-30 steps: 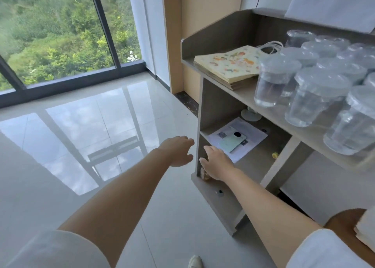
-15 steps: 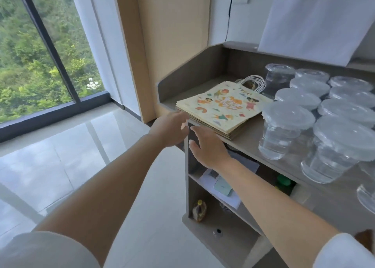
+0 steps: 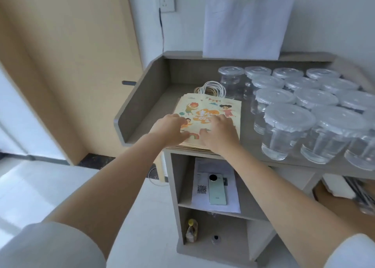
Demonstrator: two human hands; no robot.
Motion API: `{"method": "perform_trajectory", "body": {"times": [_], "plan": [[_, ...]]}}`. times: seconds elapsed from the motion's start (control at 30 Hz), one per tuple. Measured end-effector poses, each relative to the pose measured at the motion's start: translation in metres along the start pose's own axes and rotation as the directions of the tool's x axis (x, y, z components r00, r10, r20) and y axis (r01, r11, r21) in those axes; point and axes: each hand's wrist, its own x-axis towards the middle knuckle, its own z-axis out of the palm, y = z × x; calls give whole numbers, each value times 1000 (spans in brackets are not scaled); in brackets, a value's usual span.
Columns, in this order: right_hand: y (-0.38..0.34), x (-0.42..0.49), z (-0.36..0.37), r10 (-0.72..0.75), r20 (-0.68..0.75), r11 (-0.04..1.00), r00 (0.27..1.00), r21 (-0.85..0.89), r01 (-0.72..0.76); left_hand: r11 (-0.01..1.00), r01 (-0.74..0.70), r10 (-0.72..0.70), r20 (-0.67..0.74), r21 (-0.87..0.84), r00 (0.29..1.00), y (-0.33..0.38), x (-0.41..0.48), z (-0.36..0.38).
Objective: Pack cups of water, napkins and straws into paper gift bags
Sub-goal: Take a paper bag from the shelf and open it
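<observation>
So there's this grey counter (image 3: 142, 97) with a raised rim, and the right side is packed with clear lidded cups of water (image 3: 284, 129), while the flat stack of paper gift bags (image 3: 215, 107) sits on the left end, cream with cartoon kids, bunting and white cord handles (image 3: 213, 88). Right hand (image 3: 220, 134) lies on the top bag with fingers spread flat, left hand (image 3: 170, 128) rests on it with bent fingers, can't tell if it's pinching anything. The bag's orange lettering is too blurry to read, and the only other print is a QR code (image 3: 202, 189) on a sheet (image 3: 203, 166) one shelf down.
</observation>
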Motion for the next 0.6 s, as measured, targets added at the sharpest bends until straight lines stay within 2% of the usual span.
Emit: {"method": "perform_trajectory", "body": {"times": [0.1,0.2,0.3,0.37,0.47,0.6], "plan": [[7,0,-11,244,24,969,969,-53,-243,999,42,-42,-17,-24,999,-4,11,3],[16,2,-18,381,102,921,919,-129,-367,973,211,-212,0,-98,977,-3,20,3],[23,8,-18,466,185,882,865,-20,-471,950,286,-276,92,-121,957,2,26,5],[25,10,-13,475,159,872,865,47,-487,946,298,-283,122,-132,951,4,30,6],[25,12,-9,470,44,872,882,135,-471,920,350,-333,121,-173,935,3,35,6],[24,6,-12,400,-110,890,910,283,-357,884,380,-382,48,-272,923,-1,41,10]]}}
